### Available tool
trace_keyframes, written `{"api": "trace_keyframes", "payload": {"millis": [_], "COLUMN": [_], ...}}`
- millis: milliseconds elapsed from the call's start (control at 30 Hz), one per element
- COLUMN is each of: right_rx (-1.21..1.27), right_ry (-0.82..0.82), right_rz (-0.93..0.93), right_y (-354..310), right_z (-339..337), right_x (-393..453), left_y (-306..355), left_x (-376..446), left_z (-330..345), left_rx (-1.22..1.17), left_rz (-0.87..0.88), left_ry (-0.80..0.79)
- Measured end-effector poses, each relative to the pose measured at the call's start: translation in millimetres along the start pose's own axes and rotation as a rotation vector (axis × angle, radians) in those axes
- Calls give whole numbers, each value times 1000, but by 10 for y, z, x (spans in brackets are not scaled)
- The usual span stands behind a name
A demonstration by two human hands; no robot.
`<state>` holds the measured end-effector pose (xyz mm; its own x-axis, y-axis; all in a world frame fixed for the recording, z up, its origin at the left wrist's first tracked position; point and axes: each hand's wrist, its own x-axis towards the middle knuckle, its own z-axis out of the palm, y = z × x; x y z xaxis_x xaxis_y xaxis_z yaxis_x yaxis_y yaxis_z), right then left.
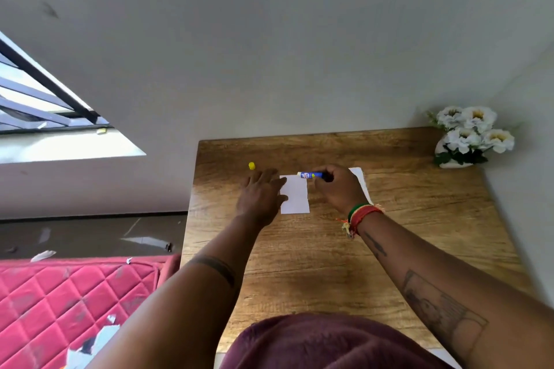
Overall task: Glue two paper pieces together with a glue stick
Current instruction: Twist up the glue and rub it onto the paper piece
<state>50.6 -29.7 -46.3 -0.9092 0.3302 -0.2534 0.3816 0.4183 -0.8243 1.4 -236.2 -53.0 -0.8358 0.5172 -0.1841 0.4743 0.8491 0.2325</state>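
Blue uncapped glue stick point(311, 175) pinched in right hand point(337, 189) fingers, tip over small white paper rectangle point(295, 195) | left hand point(260, 193) fingers spread flat, pinning paper on wooden table point(329, 249) | yellow cap point(251, 166) apart | second white paper sheet point(361, 183) under right hand

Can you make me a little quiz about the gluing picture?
1. True or false: the yellow cap is still on the glue stick.
2. Which hand holds the glue stick? A. left hand B. right hand C. neither
3. Fill in: the left hand lies flat on the edge of a white ____ piece.

Key
1. False. The cap stands alone on the wooden table, beyond the left hand.
2. B. The right hand grips it, tip at the near piece's far edge; a second paper piece lies under that hand.
3. paper
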Motion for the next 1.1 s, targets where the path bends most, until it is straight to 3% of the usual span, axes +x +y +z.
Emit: {"api": "trace_keyframes", "payload": {"millis": [367, 767, 1100], "right_rx": [-468, -634, -688], "right_ry": [-168, -169, -157], "right_rz": [-297, -454, -435], "right_y": [-122, -114, -66], "right_z": [307, 318, 64], "right_x": [324, 392, 434], "left_y": [-163, -179, -129], "left_x": [179, 217, 228], "left_z": [212, 260, 237], "left_rx": [-65, -94, -67], "left_rz": [-82, -125, -140], "left_ry": [-55, -52, -65]}}
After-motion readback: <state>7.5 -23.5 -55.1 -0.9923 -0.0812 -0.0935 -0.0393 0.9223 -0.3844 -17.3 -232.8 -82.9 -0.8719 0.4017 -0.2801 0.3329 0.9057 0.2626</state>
